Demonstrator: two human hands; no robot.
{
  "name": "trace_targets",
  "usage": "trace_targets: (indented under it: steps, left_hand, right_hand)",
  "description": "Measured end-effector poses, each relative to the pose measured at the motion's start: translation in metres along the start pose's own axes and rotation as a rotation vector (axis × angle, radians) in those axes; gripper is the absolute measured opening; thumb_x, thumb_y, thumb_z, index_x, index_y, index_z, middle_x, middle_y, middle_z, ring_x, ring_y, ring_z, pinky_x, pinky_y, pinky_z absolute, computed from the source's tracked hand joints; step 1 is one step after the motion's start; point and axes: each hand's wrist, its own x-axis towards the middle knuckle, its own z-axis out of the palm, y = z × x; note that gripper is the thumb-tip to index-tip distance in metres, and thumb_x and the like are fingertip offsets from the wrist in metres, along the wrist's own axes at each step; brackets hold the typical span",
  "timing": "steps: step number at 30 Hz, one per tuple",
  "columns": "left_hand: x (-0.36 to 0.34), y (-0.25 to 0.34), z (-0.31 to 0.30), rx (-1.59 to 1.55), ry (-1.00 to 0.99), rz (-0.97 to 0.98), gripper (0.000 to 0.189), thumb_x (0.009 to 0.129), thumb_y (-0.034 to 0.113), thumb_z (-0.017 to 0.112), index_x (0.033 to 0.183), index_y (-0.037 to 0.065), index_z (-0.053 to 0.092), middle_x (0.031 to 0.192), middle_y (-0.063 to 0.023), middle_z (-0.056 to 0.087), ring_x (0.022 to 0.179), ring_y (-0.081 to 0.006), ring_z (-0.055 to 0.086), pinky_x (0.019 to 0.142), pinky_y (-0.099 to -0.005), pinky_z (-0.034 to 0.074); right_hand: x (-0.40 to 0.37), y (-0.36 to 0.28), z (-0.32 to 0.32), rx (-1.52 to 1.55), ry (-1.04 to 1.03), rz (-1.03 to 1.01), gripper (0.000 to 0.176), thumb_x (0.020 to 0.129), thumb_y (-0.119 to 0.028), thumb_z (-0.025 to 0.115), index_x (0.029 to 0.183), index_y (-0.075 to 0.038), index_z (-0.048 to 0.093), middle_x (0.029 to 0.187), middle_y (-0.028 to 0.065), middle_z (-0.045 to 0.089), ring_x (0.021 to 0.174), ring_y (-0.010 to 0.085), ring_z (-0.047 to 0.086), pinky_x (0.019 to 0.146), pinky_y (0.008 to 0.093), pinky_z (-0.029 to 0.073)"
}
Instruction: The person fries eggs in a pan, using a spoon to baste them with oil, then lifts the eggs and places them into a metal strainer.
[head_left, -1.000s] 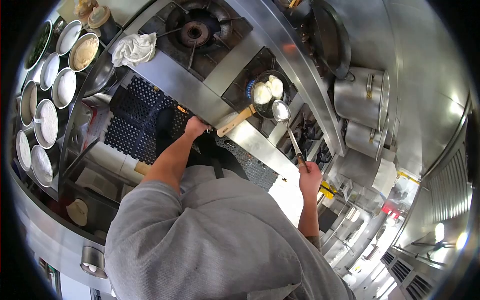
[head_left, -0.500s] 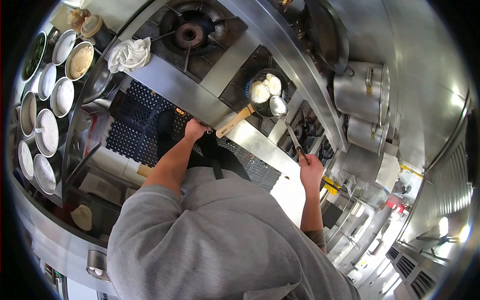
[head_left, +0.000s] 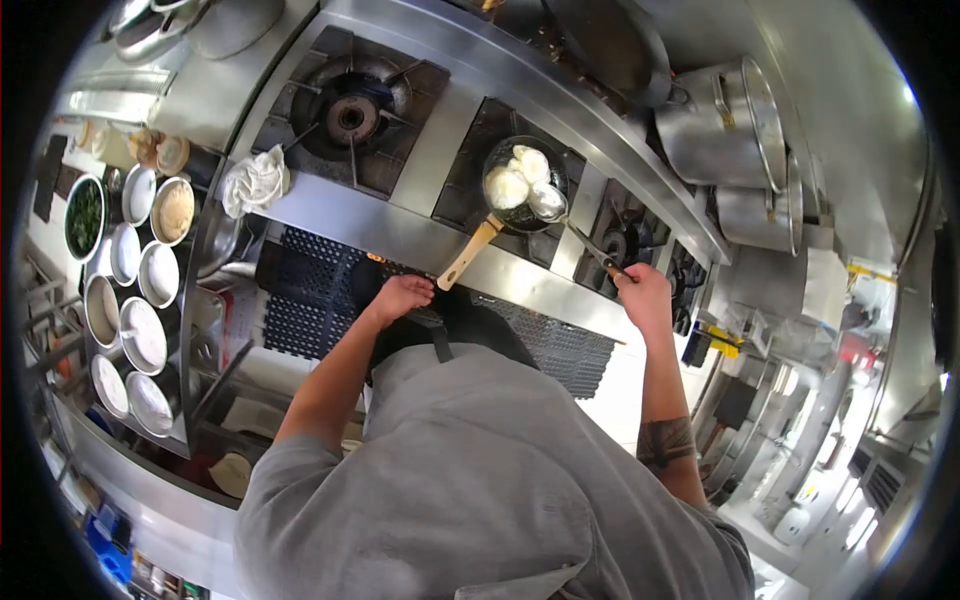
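My right hand point(head_left: 645, 293) is wrapped round the brown handle of a large metal spoon point(head_left: 547, 202). The spoon's bowl lies inside a small black frying pan point(head_left: 514, 216), against white rounded pieces of food point(head_left: 508, 185) that look like eggs. The pan sits on a burner, its wooden handle point(head_left: 470, 254) jutting over the stove's front edge. Just left of that handle's end is my left hand point(head_left: 402, 298), fingers loosely stretched out, holding nothing I can see and apart from the pan.
A large unlit burner point(head_left: 352, 118) is on the left, with a crumpled white cloth point(head_left: 256, 181) at the stove's corner. Metal tubs of ingredients point(head_left: 143, 335) line the far left counter. Big steel pots point(head_left: 715, 125) stand behind the stove on the right. Black perforated matting point(head_left: 305, 290) covers the floor.
My left hand has loosened from a closer curl at the stove front and moved slightly nearer the pan handle. The spoon's bowl has shifted further into the pan. The camera view has turned.
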Motion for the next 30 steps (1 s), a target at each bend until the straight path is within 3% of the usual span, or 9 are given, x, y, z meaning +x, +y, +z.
trace_targets:
  steps: [2, 5, 12, 13, 16, 21, 23, 25, 30]
  left_hand:
    - [-0.014, 0.035, 0.005, -0.180, -0.248, 0.017, 0.044, 0.085, 0.005, 0.073, 0.127, -0.002, 0.062, 0.112, -0.0073, 0.071, 0.102, -0.0169, 0.068, 0.094, -0.0303, 0.054]
    - [-0.027, 0.076, 0.017, -0.127, -0.324, 0.051, 0.043, 0.090, 0.009, 0.072, 0.130, 0.000, 0.059, 0.114, -0.0052, 0.070, 0.103, -0.0149, 0.067, 0.094, -0.0291, 0.052]
    - [-0.017, 0.098, 0.028, 0.152, -0.266, -0.002, 0.031, 0.098, 0.019, 0.068, 0.124, 0.003, 0.064, 0.108, -0.0027, 0.071, 0.098, -0.0112, 0.067, 0.084, -0.0263, 0.053]
    - [-0.020, 0.099, 0.033, 0.084, -0.209, 0.021, 0.020, 0.096, 0.018, 0.069, 0.110, 0.003, 0.069, 0.093, -0.0016, 0.071, 0.085, -0.0089, 0.066, 0.076, -0.0242, 0.052]
    - [-0.016, 0.100, 0.031, 0.197, -0.225, 0.008, 0.019, 0.096, 0.017, 0.069, 0.108, 0.003, 0.070, 0.094, -0.0024, 0.072, 0.085, -0.0085, 0.066, 0.074, -0.0236, 0.052]
    - [-0.017, 0.102, 0.034, 0.283, -0.222, -0.031, 0.022, 0.098, 0.020, 0.068, 0.111, 0.003, 0.069, 0.100, -0.0026, 0.073, 0.091, -0.0093, 0.067, 0.079, -0.0242, 0.053]
    - [-0.013, 0.105, 0.039, 0.330, -0.247, -0.049, 0.025, 0.099, 0.023, 0.067, 0.116, 0.004, 0.068, 0.106, -0.0019, 0.072, 0.095, -0.0099, 0.067, 0.083, -0.0248, 0.053]
    - [-0.016, 0.103, 0.042, 0.269, -0.204, -0.015, 0.020, 0.097, 0.018, 0.068, 0.107, 0.001, 0.070, 0.096, -0.0037, 0.073, 0.087, -0.0095, 0.068, 0.076, -0.0249, 0.053]
    - [-0.019, 0.110, 0.047, 0.306, -0.190, -0.033, 0.021, 0.097, 0.018, 0.067, 0.109, 0.001, 0.069, 0.098, -0.0037, 0.073, 0.089, -0.0101, 0.069, 0.077, -0.0247, 0.054]
  right_hand:
    - [0.001, 0.014, 0.004, 0.060, -0.006, 0.043, 0.025, 0.084, -0.022, 0.070, 0.097, -0.001, 0.075, 0.089, 0.0199, 0.074, 0.087, 0.0350, 0.073, 0.080, 0.0403, 0.055]
    - [0.000, 0.029, 0.014, 0.148, -0.036, 0.026, 0.026, 0.081, -0.021, 0.072, 0.095, 0.000, 0.075, 0.084, 0.0172, 0.075, 0.081, 0.0292, 0.074, 0.076, 0.0373, 0.055]
    - [-0.006, 0.056, 0.067, 0.438, -0.017, 0.002, 0.028, 0.084, -0.023, 0.072, 0.096, 0.002, 0.074, 0.075, 0.0128, 0.073, 0.070, 0.0207, 0.072, 0.069, 0.0331, 0.054]
    - [-0.008, 0.060, 0.076, 0.492, -0.041, 0.031, 0.027, 0.084, -0.023, 0.072, 0.097, 0.001, 0.074, 0.076, 0.0129, 0.074, 0.071, 0.0208, 0.072, 0.069, 0.0338, 0.054]
    - [-0.017, 0.064, 0.100, 0.596, -0.039, 0.099, 0.027, 0.084, -0.022, 0.072, 0.097, 0.001, 0.073, 0.077, 0.0126, 0.074, 0.072, 0.0202, 0.072, 0.069, 0.0341, 0.054]
    - [-0.029, 0.042, 0.106, 0.505, 0.041, 0.006, 0.024, 0.088, -0.022, 0.068, 0.094, 0.001, 0.071, 0.086, 0.0211, 0.072, 0.081, 0.0379, 0.071, 0.075, 0.0424, 0.055]
    - [-0.035, 0.029, 0.105, 0.521, 0.083, 0.022, 0.024, 0.088, -0.022, 0.067, 0.096, 0.000, 0.070, 0.086, 0.0215, 0.072, 0.082, 0.0388, 0.071, 0.075, 0.0433, 0.055]
    - [-0.039, 0.026, 0.110, 0.552, 0.116, 0.019, 0.023, 0.090, -0.022, 0.066, 0.100, 0.000, 0.069, 0.083, 0.0219, 0.072, 0.081, 0.0402, 0.070, 0.075, 0.0458, 0.055]
    - [-0.048, 0.020, 0.124, 0.634, 0.087, 0.084, 0.023, 0.091, -0.022, 0.067, 0.098, 0.000, 0.068, 0.082, 0.0214, 0.072, 0.078, 0.0402, 0.071, 0.073, 0.0474, 0.054]
